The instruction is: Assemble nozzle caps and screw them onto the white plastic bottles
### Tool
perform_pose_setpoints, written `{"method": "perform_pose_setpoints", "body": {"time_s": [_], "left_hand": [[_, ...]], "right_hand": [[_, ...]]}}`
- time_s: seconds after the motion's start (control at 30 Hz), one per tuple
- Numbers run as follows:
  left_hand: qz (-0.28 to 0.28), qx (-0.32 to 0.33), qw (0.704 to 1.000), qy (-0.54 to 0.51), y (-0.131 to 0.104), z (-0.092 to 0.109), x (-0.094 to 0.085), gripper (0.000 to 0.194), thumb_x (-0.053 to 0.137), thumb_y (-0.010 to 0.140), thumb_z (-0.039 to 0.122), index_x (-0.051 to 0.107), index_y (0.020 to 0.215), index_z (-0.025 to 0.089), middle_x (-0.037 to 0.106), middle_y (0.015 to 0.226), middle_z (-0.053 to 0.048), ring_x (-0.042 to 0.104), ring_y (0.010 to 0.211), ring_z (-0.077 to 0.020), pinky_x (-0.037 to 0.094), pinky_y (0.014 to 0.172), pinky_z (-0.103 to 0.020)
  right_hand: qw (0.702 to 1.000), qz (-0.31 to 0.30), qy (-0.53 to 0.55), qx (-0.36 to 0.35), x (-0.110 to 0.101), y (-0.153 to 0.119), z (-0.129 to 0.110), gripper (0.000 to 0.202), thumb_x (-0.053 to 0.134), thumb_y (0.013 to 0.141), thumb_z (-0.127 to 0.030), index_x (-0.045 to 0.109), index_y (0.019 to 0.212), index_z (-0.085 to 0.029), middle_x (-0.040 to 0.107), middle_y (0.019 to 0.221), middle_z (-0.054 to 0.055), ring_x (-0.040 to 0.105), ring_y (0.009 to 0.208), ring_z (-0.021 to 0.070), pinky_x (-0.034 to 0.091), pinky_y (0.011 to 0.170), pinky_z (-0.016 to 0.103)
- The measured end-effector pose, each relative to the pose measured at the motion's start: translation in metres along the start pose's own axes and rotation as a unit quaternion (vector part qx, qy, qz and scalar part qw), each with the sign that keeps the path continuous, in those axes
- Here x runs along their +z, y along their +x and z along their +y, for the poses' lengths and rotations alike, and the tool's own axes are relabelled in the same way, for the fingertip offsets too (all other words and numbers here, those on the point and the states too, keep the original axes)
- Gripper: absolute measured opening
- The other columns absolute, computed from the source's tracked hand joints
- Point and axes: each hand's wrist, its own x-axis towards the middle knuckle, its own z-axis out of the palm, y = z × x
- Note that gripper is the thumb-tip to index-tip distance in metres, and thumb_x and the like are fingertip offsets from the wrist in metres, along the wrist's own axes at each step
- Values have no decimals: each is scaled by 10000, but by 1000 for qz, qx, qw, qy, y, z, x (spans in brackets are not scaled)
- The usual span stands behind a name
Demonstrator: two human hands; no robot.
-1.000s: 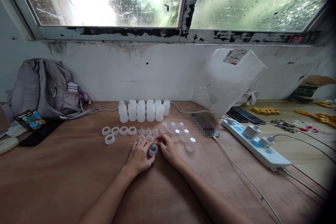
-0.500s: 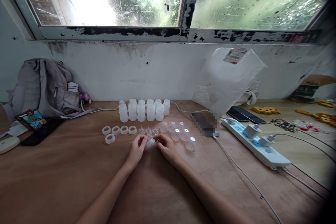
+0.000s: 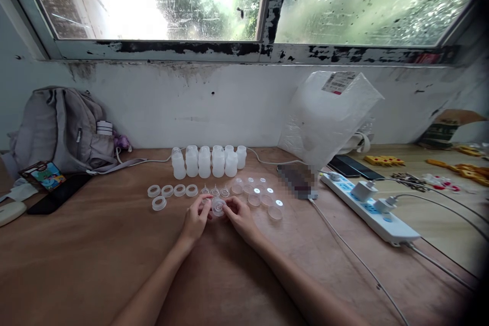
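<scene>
Between my two hands a translucent baby-bottle ring (image 3: 218, 207) is held, its round face toward me and a clear piece, apparently a teat, in its middle. My left hand (image 3: 197, 218) pinches near its left edge. On the opposite rim the fingers of my right hand (image 3: 240, 215) are closed. Just behind the fingers stand several clear teats (image 3: 215, 191). More rings (image 3: 179, 190) lie to the left, and several clear domed caps (image 3: 274, 212) sit to the right, some with white discs on top. Frosted small bottles (image 3: 205, 163) form a cluster farther back.
A white power strip (image 3: 370, 209) with plugs and cables lies at the right, near a blurred-out device (image 3: 297, 181). A plastic bag (image 3: 328, 117) leans on the wall. On the left are a grey backpack (image 3: 57, 127) and a black phone (image 3: 59, 194).
The ring has been tilted so that its round face shows toward me. Both hands keep hold of it, with the fingers slightly shifted. The camera view has moved a little.
</scene>
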Motion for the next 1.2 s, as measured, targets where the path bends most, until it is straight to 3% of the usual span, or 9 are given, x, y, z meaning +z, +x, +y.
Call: {"method": "perform_pose_setpoints", "body": {"time_s": [0.13,0.23,0.8,1.07,1.2], "left_hand": [[-6,74,990,117,-3,-1,2,218,513,742,292,567,930,196,645,822,-38,607,729,-160,463,663,-246],[5,83,985,153,-3,-2,4,166,487,751,254,564,886,196,646,790,-26,603,668,-144,461,650,-242],[14,94,981,171,-5,6,7,107,454,753,213,523,830,186,559,627,21,535,529,-103,399,541,-195],[14,83,982,166,-6,5,7,133,460,765,268,541,838,191,597,680,6,554,581,-115,405,574,-200],[10,86,981,172,-7,5,8,153,433,790,295,540,809,188,604,706,-8,556,609,-124,405,590,-210]], "right_hand": [[1000,6,-17,-9,2,-1,1,137,532,736,-318,500,723,-186,555,608,-12,523,483,108,444,430,220],[999,2,-37,-19,4,-2,0,121,527,736,-296,485,715,-185,535,578,-22,495,459,97,420,419,211],[992,51,-100,-55,7,-2,-6,44,485,690,-173,464,652,-175,487,566,-33,441,486,86,367,458,199],[992,21,-106,-63,6,-5,-4,144,472,784,-288,555,851,-193,578,666,2,504,531,109,403,484,217],[991,15,-119,-66,6,-7,-5,172,461,801,-322,578,807,-195,605,706,8,511,547,111,403,501,219]]}}
